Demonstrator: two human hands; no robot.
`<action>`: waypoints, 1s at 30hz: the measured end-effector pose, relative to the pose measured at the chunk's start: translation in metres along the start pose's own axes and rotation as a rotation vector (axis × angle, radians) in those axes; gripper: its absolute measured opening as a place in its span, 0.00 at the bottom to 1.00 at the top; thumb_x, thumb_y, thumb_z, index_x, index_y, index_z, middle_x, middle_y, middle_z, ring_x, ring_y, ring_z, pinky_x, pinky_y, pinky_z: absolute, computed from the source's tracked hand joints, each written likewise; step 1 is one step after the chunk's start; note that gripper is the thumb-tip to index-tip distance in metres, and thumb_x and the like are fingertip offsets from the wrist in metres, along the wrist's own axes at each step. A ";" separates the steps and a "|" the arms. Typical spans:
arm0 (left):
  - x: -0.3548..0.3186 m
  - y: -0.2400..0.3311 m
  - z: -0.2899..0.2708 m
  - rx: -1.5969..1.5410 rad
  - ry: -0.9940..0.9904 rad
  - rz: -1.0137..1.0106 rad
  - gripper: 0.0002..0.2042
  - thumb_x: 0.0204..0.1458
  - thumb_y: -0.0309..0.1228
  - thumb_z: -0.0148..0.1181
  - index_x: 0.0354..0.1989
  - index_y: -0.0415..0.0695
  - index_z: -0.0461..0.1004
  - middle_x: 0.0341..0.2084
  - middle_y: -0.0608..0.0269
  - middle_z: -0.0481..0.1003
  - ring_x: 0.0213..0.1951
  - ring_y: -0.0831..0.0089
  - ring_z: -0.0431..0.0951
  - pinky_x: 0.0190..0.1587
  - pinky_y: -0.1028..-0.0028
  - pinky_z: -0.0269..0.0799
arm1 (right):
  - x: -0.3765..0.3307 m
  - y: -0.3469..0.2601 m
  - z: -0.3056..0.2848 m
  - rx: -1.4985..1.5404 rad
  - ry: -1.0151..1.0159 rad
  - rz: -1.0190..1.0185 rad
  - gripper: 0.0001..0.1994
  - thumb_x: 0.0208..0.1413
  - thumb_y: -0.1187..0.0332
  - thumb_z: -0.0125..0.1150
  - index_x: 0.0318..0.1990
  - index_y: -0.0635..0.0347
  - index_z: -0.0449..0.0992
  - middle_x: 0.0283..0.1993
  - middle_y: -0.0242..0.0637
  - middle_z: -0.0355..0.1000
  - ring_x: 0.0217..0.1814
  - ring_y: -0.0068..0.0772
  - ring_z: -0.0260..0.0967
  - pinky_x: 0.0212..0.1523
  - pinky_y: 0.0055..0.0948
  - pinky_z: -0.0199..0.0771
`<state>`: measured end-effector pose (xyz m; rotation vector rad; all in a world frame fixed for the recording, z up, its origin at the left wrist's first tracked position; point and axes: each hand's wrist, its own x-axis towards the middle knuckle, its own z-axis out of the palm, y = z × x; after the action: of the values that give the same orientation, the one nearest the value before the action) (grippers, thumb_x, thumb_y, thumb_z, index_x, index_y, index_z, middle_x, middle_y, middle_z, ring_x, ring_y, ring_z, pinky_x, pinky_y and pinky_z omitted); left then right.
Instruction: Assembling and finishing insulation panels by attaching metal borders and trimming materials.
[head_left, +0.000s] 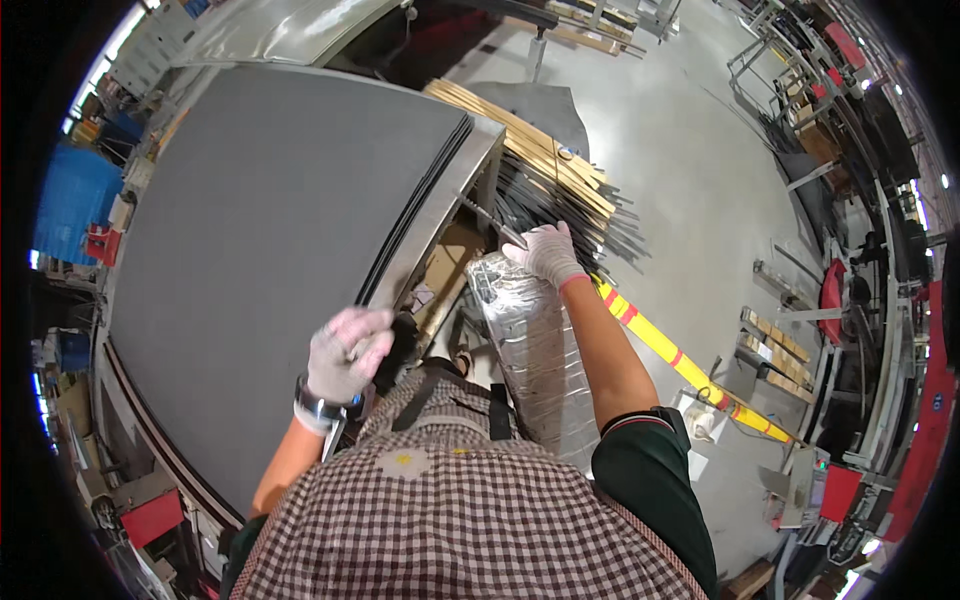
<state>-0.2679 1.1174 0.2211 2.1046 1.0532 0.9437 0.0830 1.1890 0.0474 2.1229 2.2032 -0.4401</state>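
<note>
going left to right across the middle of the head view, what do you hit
blue bin → stack of grey sheets → left hand at the stack's edge → silver foil-wrapped roll → right hand on a thin dark rod → yellow and red bar → red racks

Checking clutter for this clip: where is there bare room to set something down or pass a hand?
Free: the broad top of the grey sheet stack, and bare floor right of the dark rods. Crowded: the gap by the silver wrapped roll, where both the left hand and right hand work.

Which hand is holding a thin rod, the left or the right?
The right hand grips a thin dark rod beside the rod bundle; the left hand rests at the grey sheets' edge.
</note>
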 end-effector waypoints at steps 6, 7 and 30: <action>0.093 -0.064 0.000 -0.087 -0.042 0.108 0.10 0.47 0.23 0.64 0.39 0.39 0.78 0.32 0.54 0.78 0.34 0.60 0.78 0.39 0.70 0.74 | -0.018 0.008 -0.028 0.110 -0.064 0.125 0.26 0.53 0.41 0.49 0.40 0.54 0.81 0.37 0.43 0.77 0.47 0.47 0.72 0.52 0.43 0.67; 0.100 -0.076 -0.005 -0.102 -0.027 0.087 0.11 0.47 0.23 0.65 0.40 0.39 0.78 0.32 0.55 0.77 0.34 0.60 0.78 0.39 0.70 0.74 | -0.029 0.017 -0.036 0.161 -0.071 0.171 0.27 0.52 0.41 0.50 0.40 0.55 0.81 0.38 0.44 0.76 0.47 0.48 0.71 0.53 0.44 0.66; 0.174 -0.170 -0.069 0.421 0.113 -0.122 0.26 0.45 0.37 0.67 0.54 0.43 0.71 0.50 0.53 0.72 0.52 0.53 0.71 0.54 0.62 0.68 | 0.012 0.072 -0.045 0.789 -0.008 0.357 0.20 0.52 0.67 0.64 0.52 0.62 0.73 0.38 0.38 0.74 0.40 0.28 0.71 0.44 0.26 0.71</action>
<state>-0.3188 1.3634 0.1886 2.3031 1.5297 0.8441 0.1602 1.2131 0.0758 2.7594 1.7288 -1.4603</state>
